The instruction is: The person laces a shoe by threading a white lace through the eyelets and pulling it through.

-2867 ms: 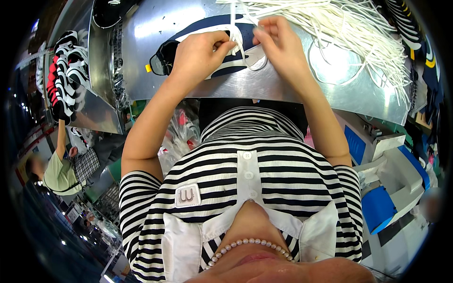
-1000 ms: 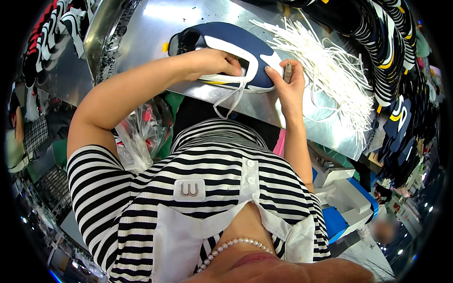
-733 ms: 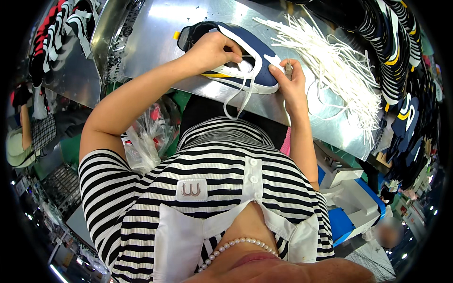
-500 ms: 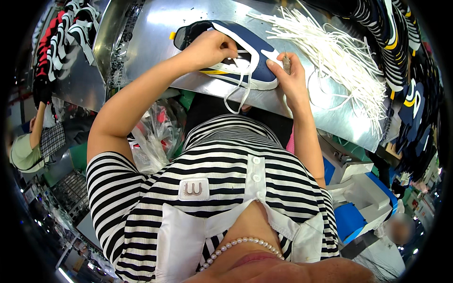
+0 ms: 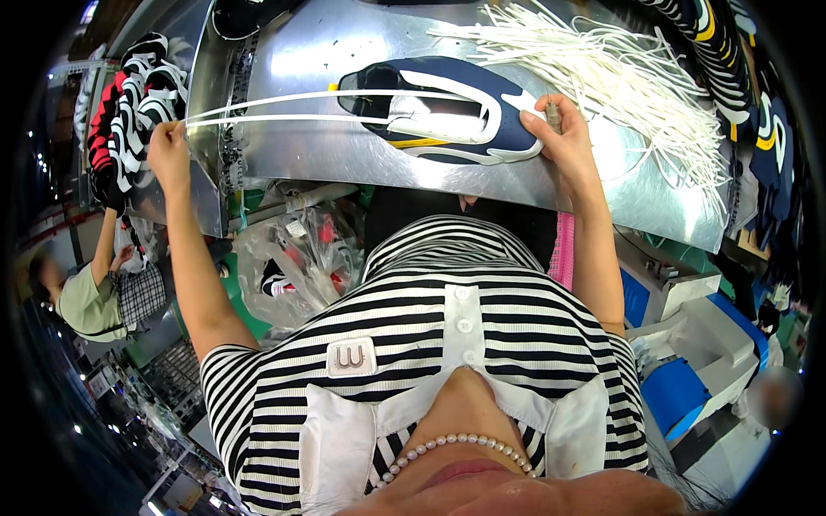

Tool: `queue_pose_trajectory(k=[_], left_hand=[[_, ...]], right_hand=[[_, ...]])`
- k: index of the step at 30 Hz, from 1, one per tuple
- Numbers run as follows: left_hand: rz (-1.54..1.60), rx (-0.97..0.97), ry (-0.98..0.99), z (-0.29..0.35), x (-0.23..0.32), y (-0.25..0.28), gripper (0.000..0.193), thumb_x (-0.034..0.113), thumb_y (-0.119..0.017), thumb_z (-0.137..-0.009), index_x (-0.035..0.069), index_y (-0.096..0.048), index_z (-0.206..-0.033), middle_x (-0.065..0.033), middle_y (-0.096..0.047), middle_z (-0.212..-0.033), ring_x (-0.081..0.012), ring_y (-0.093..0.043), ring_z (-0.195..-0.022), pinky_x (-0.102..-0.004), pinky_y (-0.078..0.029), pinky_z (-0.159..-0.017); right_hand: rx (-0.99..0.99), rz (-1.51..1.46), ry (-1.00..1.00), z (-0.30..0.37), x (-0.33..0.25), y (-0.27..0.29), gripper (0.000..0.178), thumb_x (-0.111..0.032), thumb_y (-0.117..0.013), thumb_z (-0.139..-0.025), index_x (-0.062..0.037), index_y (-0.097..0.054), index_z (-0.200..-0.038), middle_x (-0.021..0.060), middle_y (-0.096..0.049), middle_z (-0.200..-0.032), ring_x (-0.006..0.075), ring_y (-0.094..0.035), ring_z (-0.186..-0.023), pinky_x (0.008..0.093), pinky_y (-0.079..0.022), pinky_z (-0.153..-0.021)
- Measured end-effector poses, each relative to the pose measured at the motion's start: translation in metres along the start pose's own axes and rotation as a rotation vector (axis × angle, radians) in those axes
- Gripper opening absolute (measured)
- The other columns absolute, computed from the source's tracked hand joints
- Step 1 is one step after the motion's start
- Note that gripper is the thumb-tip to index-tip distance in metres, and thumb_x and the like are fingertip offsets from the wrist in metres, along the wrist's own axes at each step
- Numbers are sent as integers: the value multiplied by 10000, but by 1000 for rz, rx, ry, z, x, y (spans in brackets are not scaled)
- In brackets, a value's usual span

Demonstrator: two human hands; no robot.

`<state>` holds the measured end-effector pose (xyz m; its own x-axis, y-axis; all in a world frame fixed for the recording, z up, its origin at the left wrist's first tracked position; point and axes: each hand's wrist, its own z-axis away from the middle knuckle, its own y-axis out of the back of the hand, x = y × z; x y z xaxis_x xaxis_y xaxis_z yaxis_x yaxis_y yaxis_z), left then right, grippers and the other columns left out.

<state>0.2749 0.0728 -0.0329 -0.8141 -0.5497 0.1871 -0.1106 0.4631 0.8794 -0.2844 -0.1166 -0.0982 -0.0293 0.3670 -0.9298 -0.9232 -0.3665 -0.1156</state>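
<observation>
A navy shoe upper (image 5: 447, 116) with white trim lies on the shiny metal table (image 5: 344, 155). My left hand (image 5: 168, 146) is stretched far out to the left, pinching the two ends of a white lace (image 5: 275, 107) that runs taut back to the upper. My right hand (image 5: 559, 129) presses on the right end of the upper and also holds a small thin tool between its fingers.
A heap of loose white laces (image 5: 619, 77) lies on the table to the right. Stacks of shoe uppers stand at the far left (image 5: 129, 112) and the upper right (image 5: 740, 69). A clear plastic bag (image 5: 301, 258) hangs below the table. Another person (image 5: 95, 297) works at lower left.
My left hand left the upper and swung far out to the left, pulling the lace straight and tight. My right hand stayed on the upper's right end.
</observation>
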Motion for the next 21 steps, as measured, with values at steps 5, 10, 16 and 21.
queue_pose_trajectory(k=[5,10,16,21], left_hand=[[50,4,13,-2,34,-2,158,154,-672,-886,-1,-671,-916,-133,-672,-822,-245,-627,-723,-335,-479,-684],[533,-291,-495,40,193,-10,92,52,-640,-920,17,-633,-1004,-56,-641,-949,-127,-579,-793,-252,-474,-705],[834,-572,-460,63,277,-43,113,107,-646,-899,4,-601,-902,-93,-600,-856,-223,-582,-739,-319,-468,-675],[943,-611,-336,79,279,-64,108,103,-654,-895,4,-612,-891,-71,-576,-825,-159,-539,-668,-302,-448,-635]], right_hand=[[3,59,18,-6,-3,3,265,-155,-769,-847,-90,-552,-985,1,-609,-862,67,-533,-755,212,-424,-637],[65,525,173,-18,-2,-21,321,-289,-728,-876,-51,-537,-977,78,-607,-809,161,-549,-718,289,-445,-653],[338,1114,688,-23,-4,-30,328,-336,-686,-898,-44,-573,-997,144,-668,-773,341,-644,-708,412,-501,-659],[216,963,459,-11,-24,-79,301,-322,-727,-863,-78,-584,-966,78,-679,-714,277,-675,-676,386,-493,-605]])
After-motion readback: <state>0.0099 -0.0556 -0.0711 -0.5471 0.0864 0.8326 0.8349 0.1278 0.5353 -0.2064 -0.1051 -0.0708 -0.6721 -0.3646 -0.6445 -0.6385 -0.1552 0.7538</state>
